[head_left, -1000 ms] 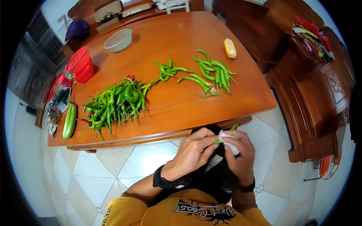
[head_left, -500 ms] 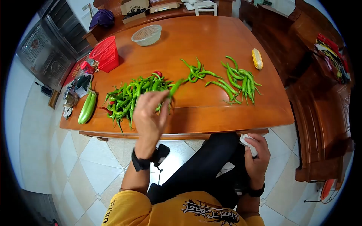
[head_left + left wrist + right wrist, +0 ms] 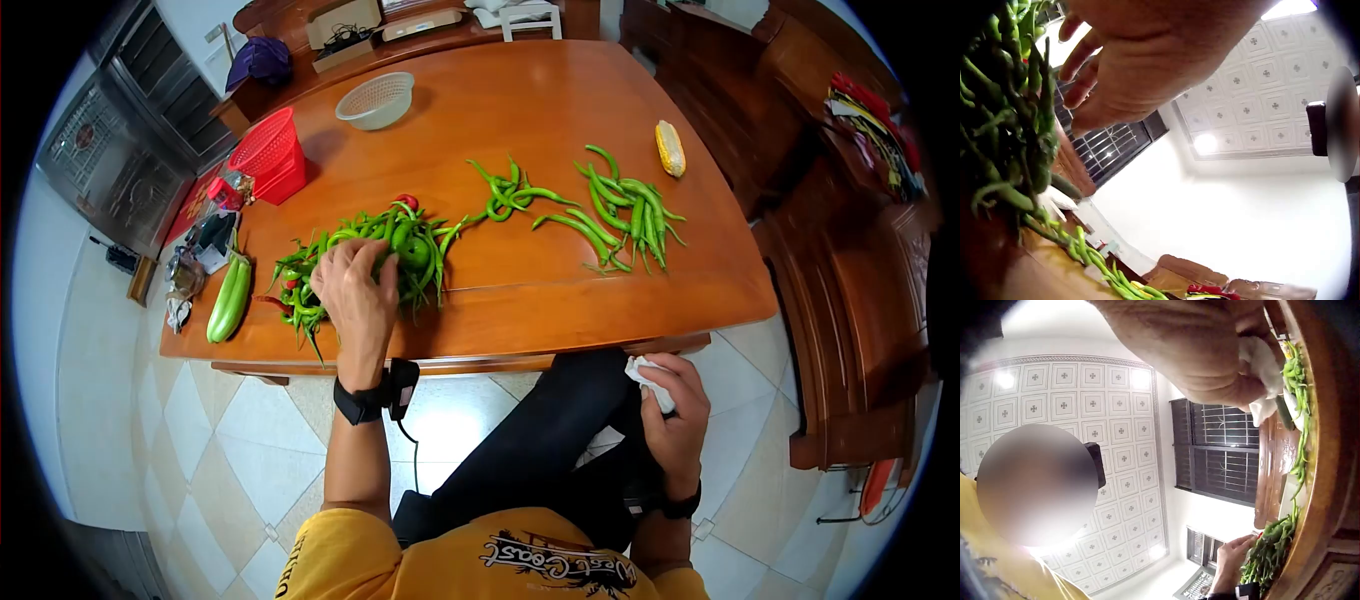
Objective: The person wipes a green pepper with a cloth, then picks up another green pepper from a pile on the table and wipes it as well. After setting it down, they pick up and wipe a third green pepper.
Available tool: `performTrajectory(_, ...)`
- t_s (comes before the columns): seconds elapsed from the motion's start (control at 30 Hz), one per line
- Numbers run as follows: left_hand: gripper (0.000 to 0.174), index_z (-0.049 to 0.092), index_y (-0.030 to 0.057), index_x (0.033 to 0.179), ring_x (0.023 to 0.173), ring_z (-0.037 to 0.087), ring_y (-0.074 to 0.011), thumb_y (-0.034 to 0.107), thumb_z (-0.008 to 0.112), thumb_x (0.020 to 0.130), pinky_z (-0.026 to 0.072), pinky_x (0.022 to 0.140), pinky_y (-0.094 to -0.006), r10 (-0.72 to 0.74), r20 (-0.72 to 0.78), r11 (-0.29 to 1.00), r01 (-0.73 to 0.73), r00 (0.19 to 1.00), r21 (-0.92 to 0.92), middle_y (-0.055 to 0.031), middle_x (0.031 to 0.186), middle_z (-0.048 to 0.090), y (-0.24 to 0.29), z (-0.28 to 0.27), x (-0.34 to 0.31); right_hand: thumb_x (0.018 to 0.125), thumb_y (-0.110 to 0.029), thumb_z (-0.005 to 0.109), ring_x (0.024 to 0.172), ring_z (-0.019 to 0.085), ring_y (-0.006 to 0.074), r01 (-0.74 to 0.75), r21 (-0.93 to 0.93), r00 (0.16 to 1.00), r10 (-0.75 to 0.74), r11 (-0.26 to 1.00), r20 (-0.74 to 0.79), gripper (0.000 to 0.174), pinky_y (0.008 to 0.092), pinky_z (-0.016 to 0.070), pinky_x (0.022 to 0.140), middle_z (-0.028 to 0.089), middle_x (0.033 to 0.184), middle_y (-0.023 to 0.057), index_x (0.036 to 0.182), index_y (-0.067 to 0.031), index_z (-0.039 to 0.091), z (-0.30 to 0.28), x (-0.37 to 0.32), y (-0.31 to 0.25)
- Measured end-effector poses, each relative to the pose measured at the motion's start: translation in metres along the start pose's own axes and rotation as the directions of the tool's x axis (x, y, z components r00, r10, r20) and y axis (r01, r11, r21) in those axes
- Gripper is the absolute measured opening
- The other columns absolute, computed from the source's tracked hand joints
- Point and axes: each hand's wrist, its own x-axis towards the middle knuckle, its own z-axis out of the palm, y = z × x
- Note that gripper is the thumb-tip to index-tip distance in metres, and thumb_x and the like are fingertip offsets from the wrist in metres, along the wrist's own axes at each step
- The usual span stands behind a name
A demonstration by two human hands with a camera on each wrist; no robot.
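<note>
My left hand (image 3: 355,295) reaches over the near side of a heap of green chili peppers (image 3: 425,265) on the table. Its fingers are loosely bent and spread, their tips right at the peppers; in the left wrist view no pepper shows between the fingers of the left hand (image 3: 1141,69). Low over my lap at the right, my right hand (image 3: 680,415) holds a crumpled white cloth (image 3: 655,385). The right wrist view shows the same cloth (image 3: 1263,369) gripped between thumb and fingers.
Smaller groups of green peppers (image 3: 650,215) lie right of the heap on the wooden table (image 3: 520,110). A corn cob (image 3: 670,150) is at the far right, a pale green eggplant (image 3: 230,298) at the left. Behind stand a red basket (image 3: 270,150) and a pale strainer bowl (image 3: 375,100).
A second ago both hands met over the lap, with a green pepper and the white cloth. The left hand has since moved left to the heap; the right hand stays low with the cloth.
</note>
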Motion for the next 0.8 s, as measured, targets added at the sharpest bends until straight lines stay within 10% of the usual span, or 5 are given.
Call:
performTrajectory(0.17,0.015,0.073,0.0006,0.091,0.089,0.066,-0.0311,0.009,0.076,0.079,0.0503,0.081,-0.0387,0.115,0.266,0.825,0.057,0.957,-0.562,-0.0150,0.092,0.070,0.068,-0.017,0.000,0.078,0.011,0.062,0.095,0.065,0.0293,0.006,0.005,1.000,-0.006,1.000,-0.001,0.026,0.0337,0.0519,0.084,0.065,0.110,0.0159,0.101,0.0004,0.068,-0.001,0.001,0.000)
performTrajectory(0.3,0.020,0.072,0.0008,0.100,0.092,0.065,-0.0336,0.013,0.072,0.084,0.0506,0.081,-0.0404,0.353,0.410,0.761,-0.003,0.841,-0.649,-0.0172,0.093,0.069,0.124,-0.019,0.012,0.078,0.011,0.063,0.095,0.066,0.0292,-0.030,0.080,0.999,0.032,0.996,-0.024,0.027,0.0328,0.0520,0.084,0.065,0.109,0.0153,0.101,0.0000,0.069,-0.005,-0.002,0.003)
performTrajectory(0.67,0.038,0.068,0.0160,0.119,0.091,0.068,-0.0382,0.008,0.052,0.086,0.0542,0.077,-0.0484,0.436,0.678,0.900,-0.262,0.592,-0.349,-0.0200,0.098,0.070,0.192,0.080,0.036,0.078,0.011,0.064,0.096,0.066,0.0286,-0.044,0.069,0.994,0.051,0.997,-0.100,0.028,0.0331,0.0524,0.083,0.065,0.109,0.0139,0.102,-0.0010,0.069,-0.036,-0.015,0.009)
performTrajectory(0.8,0.021,0.073,0.0102,0.099,0.088,0.068,-0.0387,0.017,0.056,0.088,0.0551,0.075,-0.0489,0.332,0.817,0.933,-0.292,0.472,-0.211,-0.0202,0.093,0.071,0.196,0.100,0.041,0.078,0.010,0.064,0.096,0.065,0.0301,-0.035,0.085,0.994,0.044,0.996,-0.105,0.028,0.0338,0.0521,0.084,0.065,0.109,0.0142,0.103,-0.0013,0.068,-0.041,-0.018,0.011)
